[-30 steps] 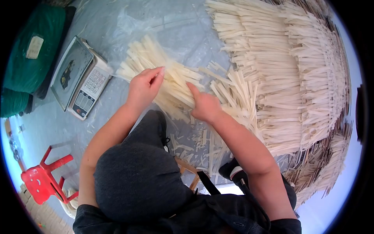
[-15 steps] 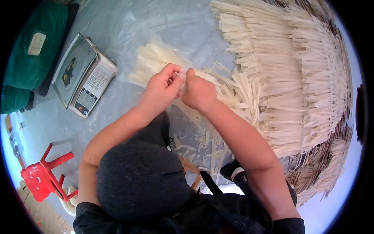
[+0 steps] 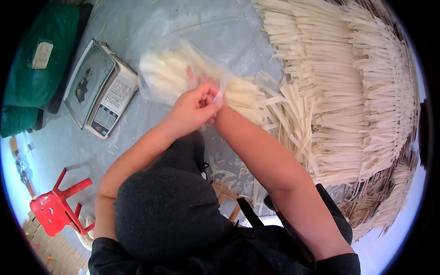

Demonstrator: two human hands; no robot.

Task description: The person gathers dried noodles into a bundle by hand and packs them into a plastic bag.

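A clear plastic bag (image 3: 151,89) lies over my knees' far side, holding pale, flat dried strips (image 3: 167,68) that look like noodles. My left hand (image 3: 197,104) is closed on the bag's rim, pinching the film between thumb and fingers. Through the bag's mouth goes my right hand (image 3: 204,79), which is inside among the strips. Its fingers show only faintly through the cloudy plastic, so their grip is hidden. More loose strips (image 3: 293,114) spread from the bag's mouth toward the right.
On the left stands a digital scale (image 3: 103,94) with a metal pan. Green wrapped bundles (image 3: 46,64) sit beyond it. A red plastic stool (image 3: 55,208) is at lower left. Layered racks of pale strips (image 3: 330,87) fill the right side. Scraps litter the grey floor sheet (image 3: 220,27).
My right hand has moved from the bag's edge, beside my left hand, forward into the bag. The bag has spread wider over the strips. My left hand keeps its pinch on the rim.
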